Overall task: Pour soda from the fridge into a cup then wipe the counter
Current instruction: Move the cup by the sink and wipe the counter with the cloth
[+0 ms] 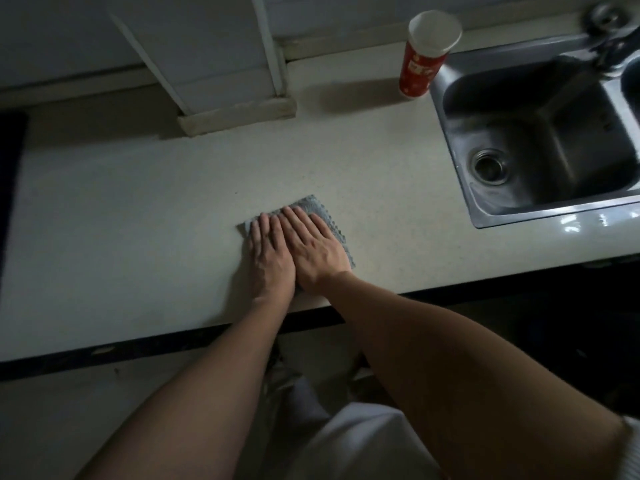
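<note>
A grey cloth (313,206) lies flat on the pale counter (138,209), near its front edge. My left hand (268,256) and my right hand (313,249) press down on the cloth side by side with straight fingers, the right partly over the left. Most of the cloth is hidden under them. A red and white paper cup (424,57) stands upright at the back of the counter, beside the sink's left rim. No soda bottle is in view.
A steel sink (540,133) with a drain fills the right side, its tap (609,32) at the back. A white wall post (225,64) juts onto the counter at the back. A dark object (10,168) sits at the far left edge.
</note>
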The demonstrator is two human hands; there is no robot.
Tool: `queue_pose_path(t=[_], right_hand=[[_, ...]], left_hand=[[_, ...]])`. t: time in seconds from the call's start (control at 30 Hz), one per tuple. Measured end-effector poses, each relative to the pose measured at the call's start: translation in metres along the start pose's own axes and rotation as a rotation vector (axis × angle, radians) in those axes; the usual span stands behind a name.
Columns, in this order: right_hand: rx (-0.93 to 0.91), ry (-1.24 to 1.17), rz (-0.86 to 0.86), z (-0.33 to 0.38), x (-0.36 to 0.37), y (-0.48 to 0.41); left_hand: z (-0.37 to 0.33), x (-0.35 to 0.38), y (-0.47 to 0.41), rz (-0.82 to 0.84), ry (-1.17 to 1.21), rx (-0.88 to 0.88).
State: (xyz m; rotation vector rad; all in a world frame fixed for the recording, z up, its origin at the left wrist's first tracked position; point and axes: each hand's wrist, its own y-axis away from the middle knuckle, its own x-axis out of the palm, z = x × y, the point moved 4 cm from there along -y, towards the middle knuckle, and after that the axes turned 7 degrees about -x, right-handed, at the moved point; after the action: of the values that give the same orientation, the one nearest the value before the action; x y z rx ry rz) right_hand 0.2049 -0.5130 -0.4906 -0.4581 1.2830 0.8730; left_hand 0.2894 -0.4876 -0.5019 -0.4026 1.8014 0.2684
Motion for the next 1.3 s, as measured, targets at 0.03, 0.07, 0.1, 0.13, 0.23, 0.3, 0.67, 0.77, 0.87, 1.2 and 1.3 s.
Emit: queue_pose_path(t=[0.03, 0.07, 0.1, 0.13, 0.23, 0.3, 0.67, 0.77, 0.87, 1.2, 1.3], right_hand=[[0.012, -0.003, -0.001, -0.014, -0.003, 0.006], [0.025, -0.004, -0.006, -0.028, -0.005, 0.010], [0.037, 0.002, -0.008, -0.043, -0.008, 0.015], [0.048, 0.009, -0.010, -0.056, -0.011, 0.019], [0.077, 0.015, -0.024, -0.096, -0.020, 0.028], [0.115, 0.028, -0.047, -0.122, -0.027, 0.034], [0.255, 0.033, -0.056, -0.153, -0.033, 0.039], [0.271, 0.025, -0.042, -0.134, -0.029, 0.045], [0.302, -0.019, -0.033, -0.099, -0.020, 0.048], [0.279, -0.086, 0.022, 0.021, -0.011, -0.040], [0.173, -0.102, 0.025, 0.042, -0.017, -0.085]], left_hand=[[-0.015, 0.003, -0.002, 0.003, 0.000, 0.000], [-0.029, 0.007, -0.004, -0.005, 0.000, 0.012], [-0.043, 0.011, -0.007, -0.009, 0.001, 0.029], [-0.056, 0.015, -0.011, -0.005, 0.005, 0.043], [-0.097, 0.025, -0.024, -0.004, 0.047, 0.082], [-0.121, 0.035, -0.035, -0.001, 0.044, 0.121], [-0.153, 0.044, -0.051, 0.051, 0.082, 0.194], [-0.140, 0.040, -0.039, 0.045, 0.047, 0.186], [-0.109, 0.033, -0.023, 0.096, 0.026, 0.225], [0.035, -0.008, -0.042, 0.133, -0.088, 0.190], [0.077, -0.015, -0.066, 0.074, -0.062, 0.093]])
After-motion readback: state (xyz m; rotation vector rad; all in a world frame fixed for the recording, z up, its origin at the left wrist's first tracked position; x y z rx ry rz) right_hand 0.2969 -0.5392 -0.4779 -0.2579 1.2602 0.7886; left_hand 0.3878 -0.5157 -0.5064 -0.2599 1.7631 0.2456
